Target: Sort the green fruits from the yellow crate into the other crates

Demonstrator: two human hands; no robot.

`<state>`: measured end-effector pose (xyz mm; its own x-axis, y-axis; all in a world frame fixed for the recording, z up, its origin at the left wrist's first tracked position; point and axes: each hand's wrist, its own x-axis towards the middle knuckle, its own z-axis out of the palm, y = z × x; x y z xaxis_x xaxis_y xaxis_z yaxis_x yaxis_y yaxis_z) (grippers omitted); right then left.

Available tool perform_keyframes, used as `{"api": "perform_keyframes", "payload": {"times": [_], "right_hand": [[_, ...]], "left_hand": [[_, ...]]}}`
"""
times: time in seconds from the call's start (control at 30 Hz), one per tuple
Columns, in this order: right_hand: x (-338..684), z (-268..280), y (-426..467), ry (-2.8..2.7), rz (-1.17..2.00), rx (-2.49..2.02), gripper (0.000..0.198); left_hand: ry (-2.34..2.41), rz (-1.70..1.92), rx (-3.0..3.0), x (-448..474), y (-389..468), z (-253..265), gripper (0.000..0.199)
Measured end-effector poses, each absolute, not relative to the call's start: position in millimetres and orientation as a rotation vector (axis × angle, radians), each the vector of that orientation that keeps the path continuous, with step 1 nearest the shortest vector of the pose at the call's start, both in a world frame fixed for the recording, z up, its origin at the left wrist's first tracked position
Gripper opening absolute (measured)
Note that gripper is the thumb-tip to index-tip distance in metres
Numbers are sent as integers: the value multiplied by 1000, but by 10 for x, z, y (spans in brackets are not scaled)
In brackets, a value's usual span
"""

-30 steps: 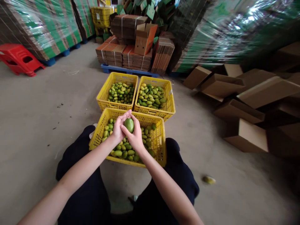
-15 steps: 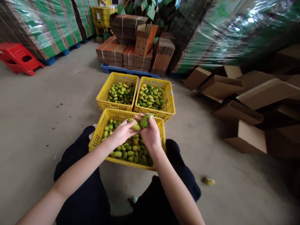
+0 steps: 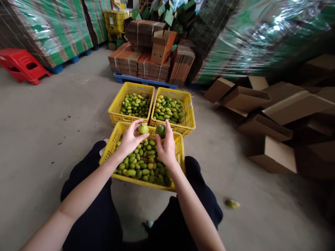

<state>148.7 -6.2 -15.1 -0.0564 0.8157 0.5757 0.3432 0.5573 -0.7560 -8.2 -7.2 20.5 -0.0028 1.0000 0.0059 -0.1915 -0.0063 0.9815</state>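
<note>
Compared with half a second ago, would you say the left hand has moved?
Yes, the left hand has moved leftward, judged against the nearest yellow crate.

A red plastic stool (image 3: pixel 22 62) is seen at the far left on the grey floor (image 3: pixel 81 108), near a green-and-brown stack (image 3: pixel 52 31) wrapped in clear film. Strapped bundles of flattened cardboard (image 3: pixel 145 69) are piled on a blue pallet (image 3: pixel 119 77), with an open orange-and-brown box (image 3: pixel 163 48) set upon them. Open brown cartons (image 3: pixel 278 151) are scattered at the right, before another film-wrapped stack (image 3: pixel 261 42).
</note>
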Motion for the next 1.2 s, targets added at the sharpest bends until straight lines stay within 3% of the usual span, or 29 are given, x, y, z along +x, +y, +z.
{"api": "perform_keyframes", "payload": {"times": [0.1,0.2,0.43,0.53,0.77,0.9,1.03,1.2], "right_hand": [[1452,-167,-112,-1791,246,-930,69],[1445,-153,-117,-1817,137,-897,65],[1457,-144,-109,-1778,146,-895,57],[1434,-148,-125,-1694,302,-885,52],[1428,-31,-101,-1116,1117,-851,36],[1458,-19,-79,-1023,1290,-790,34],[1593,151,-175,-1274,1158,-821,35],[1884,894,-781,-1640,702,-854,52]], "left_hand": [[1035,1297,1181,-107,-76,200,45],[1038,1307,1270,-120,-73,203,42],[1042,1312,1262,-122,-61,210,43],[1045,1262,1159,-132,-56,224,46],[893,1035,777,-211,17,253,32],[819,1034,699,-231,28,267,30],[775,1041,706,-262,42,272,30],[746,1048,737,-320,82,272,24]]}}
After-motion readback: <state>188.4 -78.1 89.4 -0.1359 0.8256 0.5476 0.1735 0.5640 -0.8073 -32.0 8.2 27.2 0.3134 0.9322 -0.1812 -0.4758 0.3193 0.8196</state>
